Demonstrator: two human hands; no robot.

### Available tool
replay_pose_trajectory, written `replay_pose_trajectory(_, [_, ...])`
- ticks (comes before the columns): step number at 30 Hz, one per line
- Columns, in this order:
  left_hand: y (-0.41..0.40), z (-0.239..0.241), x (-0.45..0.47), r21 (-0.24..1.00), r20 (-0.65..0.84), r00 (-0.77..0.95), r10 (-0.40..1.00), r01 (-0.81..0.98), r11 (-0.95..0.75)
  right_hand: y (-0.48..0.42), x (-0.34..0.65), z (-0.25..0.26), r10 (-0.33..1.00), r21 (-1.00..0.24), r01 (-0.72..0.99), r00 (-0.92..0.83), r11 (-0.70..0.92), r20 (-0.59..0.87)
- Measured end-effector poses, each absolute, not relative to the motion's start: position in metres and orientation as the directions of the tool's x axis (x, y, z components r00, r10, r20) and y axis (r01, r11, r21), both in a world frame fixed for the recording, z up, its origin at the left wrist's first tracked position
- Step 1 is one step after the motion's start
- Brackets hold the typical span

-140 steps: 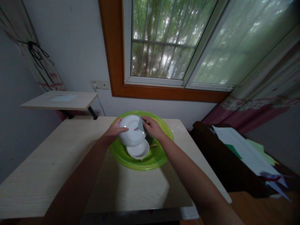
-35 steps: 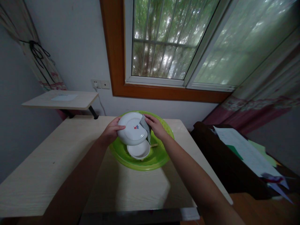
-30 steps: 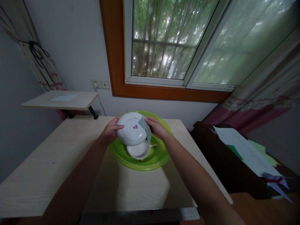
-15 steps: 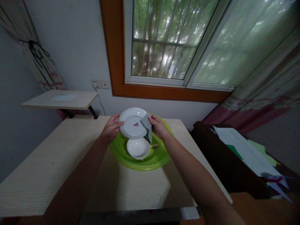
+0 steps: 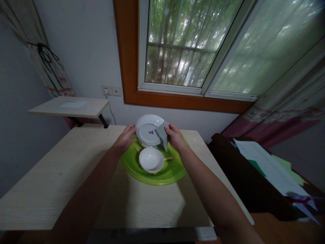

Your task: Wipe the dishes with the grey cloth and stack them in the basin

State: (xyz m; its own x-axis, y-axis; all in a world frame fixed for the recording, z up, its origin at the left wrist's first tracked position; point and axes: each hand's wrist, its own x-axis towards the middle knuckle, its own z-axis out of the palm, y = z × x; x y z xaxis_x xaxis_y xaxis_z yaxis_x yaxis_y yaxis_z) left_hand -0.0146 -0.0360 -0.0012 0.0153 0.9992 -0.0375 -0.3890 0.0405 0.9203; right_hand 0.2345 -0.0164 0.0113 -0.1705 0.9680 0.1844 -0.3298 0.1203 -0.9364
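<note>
Left hand (image 5: 126, 138), half-curled, is gripping plate (image 5: 147, 126); right hand (image 5: 175, 136), nearly closed, is pinching cloth (image 5: 161, 133) over plate's edge.

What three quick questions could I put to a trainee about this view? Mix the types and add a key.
1. Which hand is at the edge of the white plate, and which holds the grey cloth?
2. True or false: the white bowl sits inside the green basin.
3. What colours is the small mark on the plate?
A) green and yellow
B) red and blue
C) black and white

Key:
1. The left hand is at the plate's edge; the right hand holds the cloth.
2. True.
3. B
</note>
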Motion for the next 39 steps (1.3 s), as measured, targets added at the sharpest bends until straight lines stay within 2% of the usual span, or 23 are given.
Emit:
replay_pose_trajectory(9, [-0.031,-0.005,-0.014,0.935,-0.058,-0.014,0.998,-0.351,0.049,-0.011,0.237,0.001,0.951,-0.965,-0.133,-0.182,0.227,0.249])
replay_pose_trajectory(16, [-0.031,-0.005,-0.014,0.945,-0.046,-0.027,0.999,-0.327,0.035,-0.013,0.238,0.002,0.929,-0.953,-0.116,-0.217,0.281,0.300])
replay_pose_trajectory(25, [-0.030,-0.006,-0.011,0.944,-0.080,-0.106,0.991,-0.326,0.041,-0.028,0.233,0.016,0.915,-0.935,0.062,-0.238,0.350,0.326])
replay_pose_trajectory(30, [-0.026,-0.012,-0.013,0.944,-0.047,-0.101,0.994,-0.329,0.011,-0.033,0.228,0.017,0.844,-0.895,0.110,-0.401,0.432,0.357])
replay_pose_trajectory(35, [-0.023,-0.017,-0.014,0.945,-0.050,-0.124,0.991,-0.326,0.007,-0.037,0.219,0.014,0.697,-0.793,0.166,-0.603,0.586,0.389])
replay_pose_trajectory(39, [-0.024,-0.016,-0.012,0.957,-0.066,-0.136,0.989,-0.290,0.024,-0.040,0.212,0.009,0.606,-0.719,0.189,-0.700,0.669,0.379])
